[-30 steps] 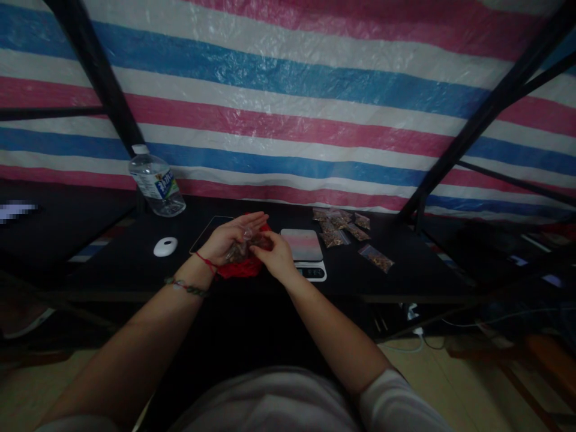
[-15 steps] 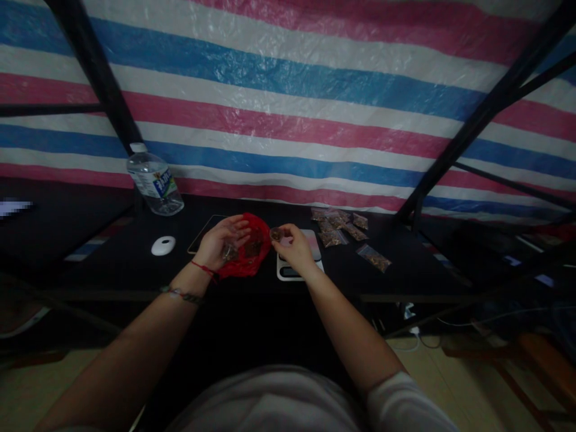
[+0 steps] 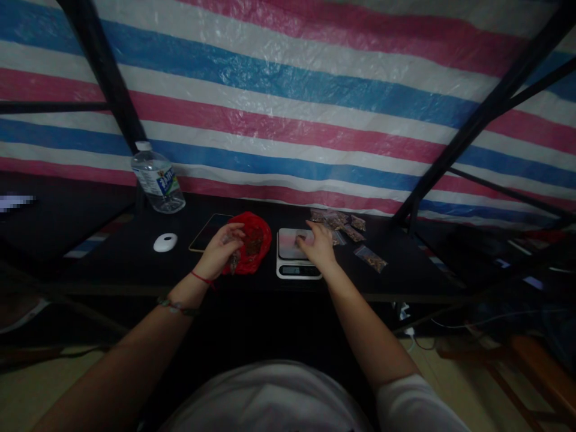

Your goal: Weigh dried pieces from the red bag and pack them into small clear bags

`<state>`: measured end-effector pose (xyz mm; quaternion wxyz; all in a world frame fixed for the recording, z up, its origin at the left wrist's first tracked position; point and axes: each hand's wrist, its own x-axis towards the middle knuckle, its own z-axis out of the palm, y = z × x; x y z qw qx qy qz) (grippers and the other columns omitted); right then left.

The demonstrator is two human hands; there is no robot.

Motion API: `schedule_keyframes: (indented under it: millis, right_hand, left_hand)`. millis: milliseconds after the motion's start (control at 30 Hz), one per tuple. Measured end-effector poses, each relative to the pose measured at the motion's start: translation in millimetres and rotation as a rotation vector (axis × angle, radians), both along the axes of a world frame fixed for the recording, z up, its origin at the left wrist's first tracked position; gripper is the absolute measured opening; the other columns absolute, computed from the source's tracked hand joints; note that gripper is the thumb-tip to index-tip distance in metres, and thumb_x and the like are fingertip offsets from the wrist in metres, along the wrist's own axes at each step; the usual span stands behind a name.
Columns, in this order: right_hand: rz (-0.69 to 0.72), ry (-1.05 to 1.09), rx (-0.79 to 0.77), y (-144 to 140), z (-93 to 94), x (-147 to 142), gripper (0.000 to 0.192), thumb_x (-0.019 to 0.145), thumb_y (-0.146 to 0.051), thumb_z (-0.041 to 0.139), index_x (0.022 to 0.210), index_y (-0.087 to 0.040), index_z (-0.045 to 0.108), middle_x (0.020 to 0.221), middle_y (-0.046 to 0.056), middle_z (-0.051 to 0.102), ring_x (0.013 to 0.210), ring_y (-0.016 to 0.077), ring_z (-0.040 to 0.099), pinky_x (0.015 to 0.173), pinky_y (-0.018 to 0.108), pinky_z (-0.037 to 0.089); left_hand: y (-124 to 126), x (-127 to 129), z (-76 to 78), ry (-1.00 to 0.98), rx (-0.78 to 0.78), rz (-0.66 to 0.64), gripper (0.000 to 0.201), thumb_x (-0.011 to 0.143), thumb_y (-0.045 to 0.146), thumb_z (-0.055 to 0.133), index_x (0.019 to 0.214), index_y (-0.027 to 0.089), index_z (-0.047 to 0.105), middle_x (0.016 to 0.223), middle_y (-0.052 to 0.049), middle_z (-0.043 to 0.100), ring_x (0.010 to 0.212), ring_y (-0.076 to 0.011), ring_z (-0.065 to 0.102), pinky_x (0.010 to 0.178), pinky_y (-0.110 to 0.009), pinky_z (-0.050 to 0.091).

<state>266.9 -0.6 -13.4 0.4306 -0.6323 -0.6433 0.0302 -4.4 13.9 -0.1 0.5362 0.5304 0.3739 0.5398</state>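
The person is wearing a white shirt (image 3: 270,402) with short sleeves, and the right sleeve (image 3: 414,402) is ending above the elbow. Both arms are bare below that. The left wrist is wearing a thin red string (image 3: 201,278). A little further up the left arm, a dark bead bracelet (image 3: 177,308) is sitting. The hands are bare, with no gloves.
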Motion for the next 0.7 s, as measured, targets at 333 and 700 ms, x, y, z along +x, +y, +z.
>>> schedule_keyframes:
  millis: [333, 700]
  right_hand:
    - [0.789, 0.718, -0.297, -55, 13.7, -76, 0.077, 0.066, -0.032, 0.077, 0.134, -0.025, 0.041, 0.132, 0.008, 0.051, 0.115, 0.0218, 0.054, 0.088, 0.034, 0.05]
    - [0.854, 1.029, -0.608, -71, 6.2, -52, 0.057, 0.067, -0.029, 0.077, 0.118, -0.026, 0.052, 0.09, -0.001, 0.063, 0.079, 0.0132, 0.063, 0.06, 0.021, 0.051]
  left_hand:
    - [-33, 58, 15.5, 0.125, 0.355, -0.308, 0.047, 0.082, 0.03, 0.054, 0.128, 0.024, 0.051, 0.119, -0.007, 0.054, 0.11, -0.0239, 0.049, 0.099, -0.038, 0.038]
    - [-34, 40, 32.9, 0.615, 0.686, -0.298, 0.013, 0.077, 0.031, 0.066, 0.086, 0.022, 0.069, 0.092, -0.007, 0.065, 0.097, -0.0257, 0.055, 0.094, -0.041, 0.039]
